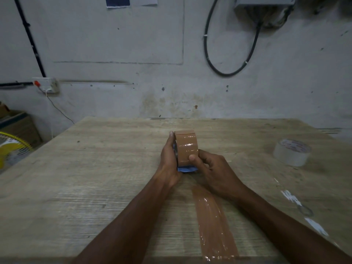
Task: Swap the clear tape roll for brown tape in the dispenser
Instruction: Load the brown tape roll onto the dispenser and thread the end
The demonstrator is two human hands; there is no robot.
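Wooden table [95, 187], both hands [169, 159] gripping brown tape [185, 147], clear roll [292, 152] apart

Two bare forearms reach forward, hands meeting at the centre.

The left hand [168, 158] is cupped upright, fingers extended and thumb up; the right hand [211, 171] curls inward opposite it, thumb pressing forward, knuckles raised.

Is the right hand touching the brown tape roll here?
Touching. The head view shows the right hand with its thumb pressed flat on the brown tape roll, no gap between them; the left hand cups the other side.
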